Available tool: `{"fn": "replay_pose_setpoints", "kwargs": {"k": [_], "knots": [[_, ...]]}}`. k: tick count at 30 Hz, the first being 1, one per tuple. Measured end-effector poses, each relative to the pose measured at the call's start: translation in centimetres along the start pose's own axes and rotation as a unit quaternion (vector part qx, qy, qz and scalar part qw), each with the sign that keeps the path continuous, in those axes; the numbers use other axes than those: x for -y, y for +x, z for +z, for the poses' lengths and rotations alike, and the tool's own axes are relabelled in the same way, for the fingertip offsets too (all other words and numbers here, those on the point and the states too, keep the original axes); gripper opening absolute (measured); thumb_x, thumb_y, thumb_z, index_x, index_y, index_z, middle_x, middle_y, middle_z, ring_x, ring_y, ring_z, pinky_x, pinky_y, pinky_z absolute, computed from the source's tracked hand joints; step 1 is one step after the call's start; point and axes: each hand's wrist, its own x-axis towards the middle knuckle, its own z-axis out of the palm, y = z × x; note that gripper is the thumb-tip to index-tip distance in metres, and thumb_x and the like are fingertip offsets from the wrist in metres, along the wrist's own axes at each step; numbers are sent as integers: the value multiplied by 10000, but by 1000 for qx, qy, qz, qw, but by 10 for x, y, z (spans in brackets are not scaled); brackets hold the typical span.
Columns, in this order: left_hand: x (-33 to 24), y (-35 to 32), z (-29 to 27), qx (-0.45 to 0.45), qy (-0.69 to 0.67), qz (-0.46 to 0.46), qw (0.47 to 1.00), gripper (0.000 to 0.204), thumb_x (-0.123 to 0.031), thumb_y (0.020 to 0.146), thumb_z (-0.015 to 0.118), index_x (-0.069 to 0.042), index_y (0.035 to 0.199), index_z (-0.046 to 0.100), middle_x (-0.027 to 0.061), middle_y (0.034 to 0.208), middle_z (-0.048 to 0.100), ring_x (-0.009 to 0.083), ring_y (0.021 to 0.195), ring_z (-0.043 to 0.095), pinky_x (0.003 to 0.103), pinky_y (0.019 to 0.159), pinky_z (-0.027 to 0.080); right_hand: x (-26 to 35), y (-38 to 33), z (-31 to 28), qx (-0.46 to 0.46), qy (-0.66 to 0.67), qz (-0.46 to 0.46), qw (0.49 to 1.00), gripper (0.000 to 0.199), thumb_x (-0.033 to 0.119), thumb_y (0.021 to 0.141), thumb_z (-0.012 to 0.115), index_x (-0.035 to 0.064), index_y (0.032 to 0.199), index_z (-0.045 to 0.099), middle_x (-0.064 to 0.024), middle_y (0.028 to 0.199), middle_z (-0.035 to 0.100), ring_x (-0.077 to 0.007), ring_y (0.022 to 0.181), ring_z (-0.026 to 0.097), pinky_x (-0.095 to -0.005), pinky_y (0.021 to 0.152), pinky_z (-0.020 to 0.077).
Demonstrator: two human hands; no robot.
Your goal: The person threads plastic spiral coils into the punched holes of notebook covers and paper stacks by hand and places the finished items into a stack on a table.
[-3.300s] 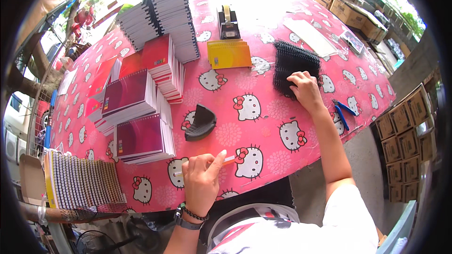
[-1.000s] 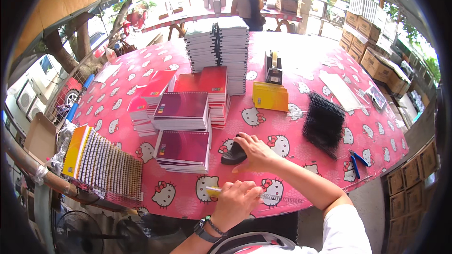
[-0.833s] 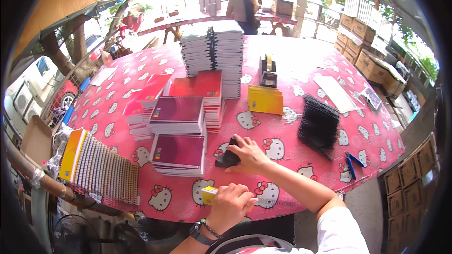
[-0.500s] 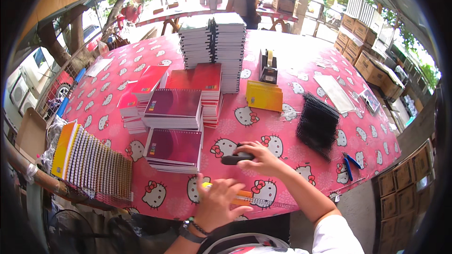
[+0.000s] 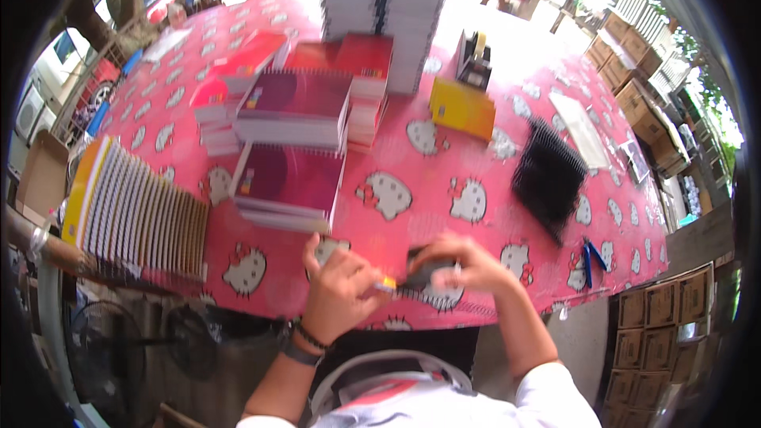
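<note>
Near the table's front edge, my left hand is closed around a small yellow-and-orange piece; most of it is hidden under the fingers. From beside it a thin spiral coil runs right along the tablecloth. My right hand, blurred by motion, grips a dark rounded tool whose kind I cannot make out. The tool meets the end of the yellow-and-orange piece. Just beyond my left hand stand stacks of purple-covered spiral notebooks.
Leaning spiral notebooks fill the left edge. Behind are red notebooks and tall white stacks. To the right lie yellow covers, black binding coils and blue pliers. A tape dispenser stands farther back.
My right hand has brought the dark tool nearer, to the yellow-and-orange piece. My left hand has closed on that piece. The view has tilted down, so the table sits higher in it.
</note>
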Motion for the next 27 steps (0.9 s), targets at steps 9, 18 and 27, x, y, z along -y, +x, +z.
{"fn": "replay_pose_setpoints", "kwargs": {"k": [9, 18, 27], "knots": [[-1, -4, -3, -21, -19, -32, 999, 629, -378, 633, 807, -140, 1167, 576, -28, 769, 571, 147, 840, 550, 517, 1034, 246, 17, 12, 4, -41, -121, -10, 992, 544, 507, 704, 732, 46, 991, 702, -201, 1150, 610, -331, 1111, 537, -422, 972, 386], [16, -16, 23, -234, -285, -92, 925, 836, -156, 645, 865, -52, 1308, 367, 47, 1031, 547, 175, 848, 563, 309, 871, 440, 5, 14, 6, 12, 170, -31, 985, 555, 470, 704, 716, 14, 1019, 688, -158, 1165, 609, -298, 1176, 502, -425, 987, 359], [34, -32, 29, -40, -387, -199, 899, 472, -177, 728, 818, -75, 922, 400, 15, 835, 478, 80, 677, 435, 226, 598, 405, 9, 34, 15, 55, 131, -72, 987, 478, 420, 770, 698, 15, 1023, 680, -169, 1114, 628, -265, 1034, 569, -390, 920, 418]]}}
